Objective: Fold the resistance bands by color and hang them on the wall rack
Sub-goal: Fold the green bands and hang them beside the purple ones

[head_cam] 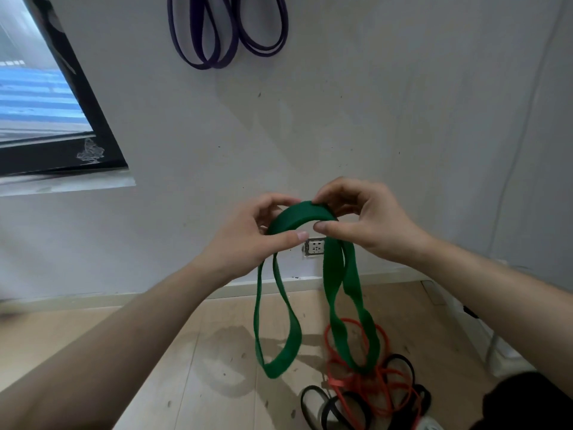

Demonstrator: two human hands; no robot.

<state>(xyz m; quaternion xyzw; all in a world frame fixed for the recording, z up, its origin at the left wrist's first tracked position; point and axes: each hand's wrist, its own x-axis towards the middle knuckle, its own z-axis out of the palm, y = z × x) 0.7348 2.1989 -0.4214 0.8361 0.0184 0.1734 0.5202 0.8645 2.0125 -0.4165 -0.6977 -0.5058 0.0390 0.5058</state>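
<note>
A wide green resistance band [333, 274] is held up in front of the wall, doubled over at the top, with two loops hanging toward the floor. My left hand [251, 237] pinches the left side of the fold. My right hand [362, 221] pinches the right side, thumb under the band. Purple bands [217, 38] hang high on the wall; the rack itself is out of view. On the floor below lie thin red bands [366, 377] and black bands [400, 367], tangled together.
A black-framed window [71, 119] fills the upper left. A wall socket [314, 247] sits behind the band near the skirting. A white cable and box [483, 318] run along the right wall. The wooden floor [155, 352] lies below.
</note>
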